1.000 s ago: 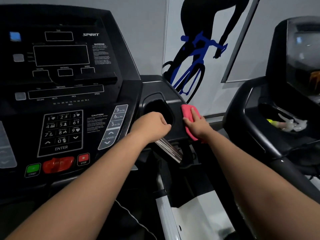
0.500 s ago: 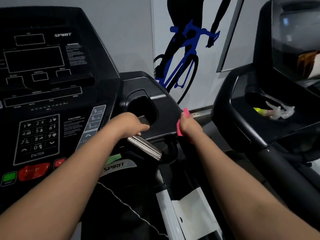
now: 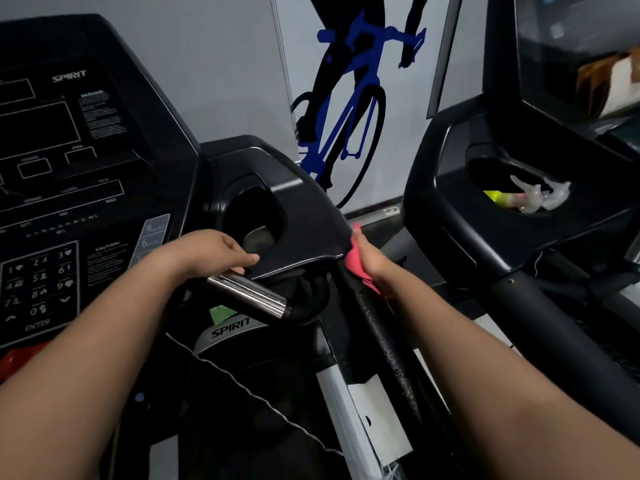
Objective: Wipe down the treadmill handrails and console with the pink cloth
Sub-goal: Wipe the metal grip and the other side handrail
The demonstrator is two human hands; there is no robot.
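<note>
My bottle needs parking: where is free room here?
The cup well looks empty; the ledge between it and the pink cloth is bare. Crowded: the left hand grips the chrome bar, the right hand holds the cloth at the ledge's corner, the neighbouring well holds clear plastic items.

SPIRIT marks the console [image 3: 90, 174] and lower cover [image 3: 230, 332]; the keypad [image 3: 40, 285] reads ENTER.

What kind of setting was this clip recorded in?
Most likely a gym or fitness room: a Spirit treadmill console in front, a second treadmill to its right, and a cyclist wall graphic behind them.
</note>
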